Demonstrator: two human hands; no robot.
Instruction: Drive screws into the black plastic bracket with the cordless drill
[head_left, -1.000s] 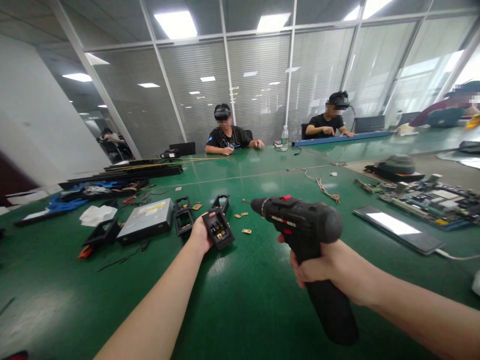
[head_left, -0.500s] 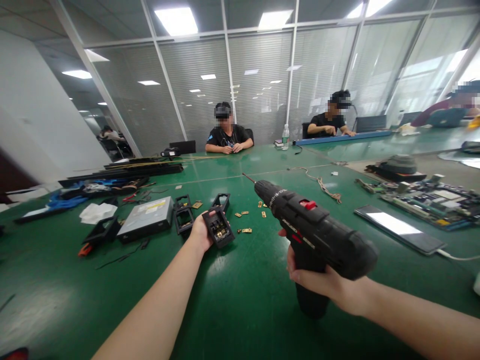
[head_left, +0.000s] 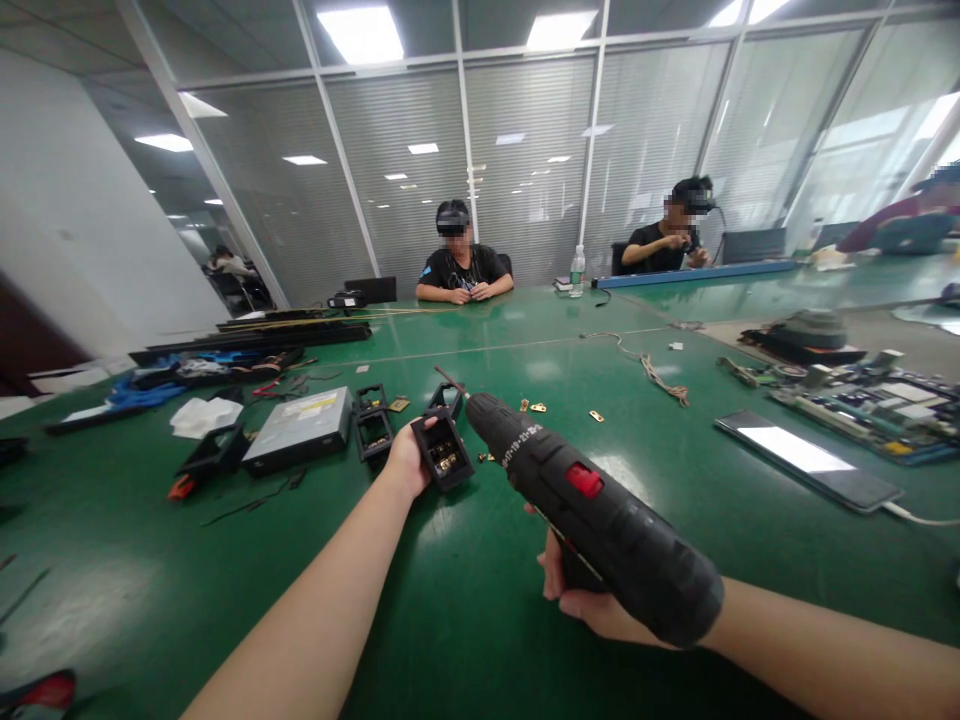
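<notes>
My left hand (head_left: pixel 408 460) is closed around a small black plastic frame (head_left: pixel 459 476), tilted, with brass-coloured metal parts inside. My right hand (head_left: pixel 581 595) grips a black cordless drill (head_left: pixel 555 478) with a red switch on top. Its thin bit (head_left: pixel 450 380) points left and away, above and beyond the held frame and apart from it. Much of the drill's handle is hidden beneath its body. Further black frames (head_left: pixel 373 436) stand left of my left hand. Small brass plates (head_left: pixel 596 416) lie on the green table beyond the drill.
Left are a silver disc drive (head_left: pixel 300 430), a white tissue (head_left: pixel 206 417) and long black strips (head_left: pixel 259 335). To the right are a phone (head_left: pixel 806 462) on a cable, circuit boards (head_left: pixel 892 400) and a cord (head_left: pixel 664 380). Two people (head_left: pixel 463 265) sit across the table; another is far right.
The drill has swung left and closer to the black frame, its rear end tipped nearer me. My left hand still holds the frame. The seated person at right has raised their hands.
</notes>
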